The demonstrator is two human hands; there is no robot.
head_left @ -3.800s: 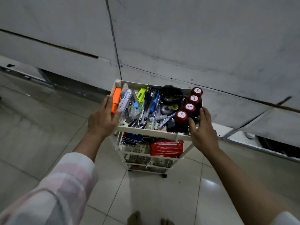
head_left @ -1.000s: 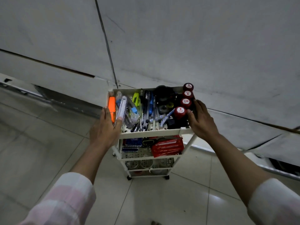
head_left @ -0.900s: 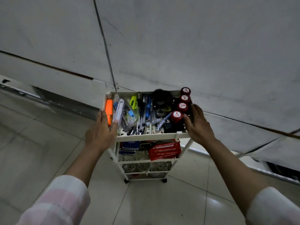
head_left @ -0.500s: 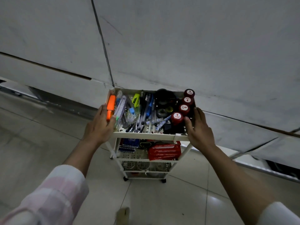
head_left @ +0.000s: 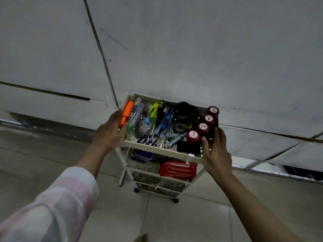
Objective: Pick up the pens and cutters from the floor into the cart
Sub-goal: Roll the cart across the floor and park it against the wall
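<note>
Cart at frame centre, against the wall, gripped at both sides.

The white three-tier cart (head_left: 162,149) stands on the tiled floor (head_left: 192,217). Its top tray holds pens (head_left: 161,125), an orange cutter (head_left: 127,111), tape rolls (head_left: 183,119) and four red-capped bottles (head_left: 202,127); the middle tier holds a red box (head_left: 177,169). The left hand (head_left: 109,132) clasps the tray's left rim, the right hand (head_left: 215,151) its right front corner; the hands are apart.
</note>
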